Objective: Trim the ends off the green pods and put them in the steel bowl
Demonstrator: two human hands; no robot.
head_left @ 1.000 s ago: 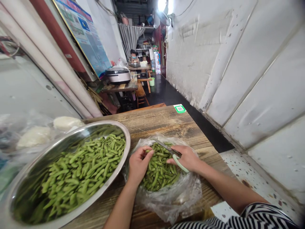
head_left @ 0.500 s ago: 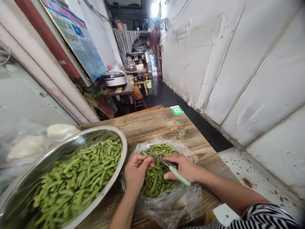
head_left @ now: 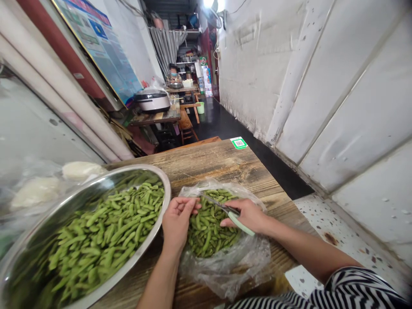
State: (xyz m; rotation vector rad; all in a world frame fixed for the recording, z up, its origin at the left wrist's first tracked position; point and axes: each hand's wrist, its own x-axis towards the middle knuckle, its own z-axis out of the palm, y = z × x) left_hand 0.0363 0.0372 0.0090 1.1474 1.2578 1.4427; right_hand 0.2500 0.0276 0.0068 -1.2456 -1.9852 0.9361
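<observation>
My right hand [head_left: 250, 214] is closed around scissors [head_left: 240, 224] with pale green handles. Their dark blades point left over green soybean pods [head_left: 209, 231] in a clear plastic bag [head_left: 231, 270]. At the bag's left edge, my left hand [head_left: 177, 221] has thumb and fingers pinched together near the blade tips; whatever they hold is hidden. To the left stands a large metal basin [head_left: 168, 189], with many more green pods [head_left: 109, 236] in it.
The wooden table [head_left: 219, 159] bears a green QR-code card [head_left: 238, 143] at its far corner. Bags with pale contents [head_left: 37, 192] lie behind the basin. Farther off are a cooker [head_left: 152, 101] on another table, a stool [head_left: 186, 122] and a person [head_left: 174, 76]. A white wall [head_left: 257, 73] runs along the right.
My left hand has shifted a little left, away from the scissor blades. My right hand keeps the scissors over the bag. The view has tilted slightly.
</observation>
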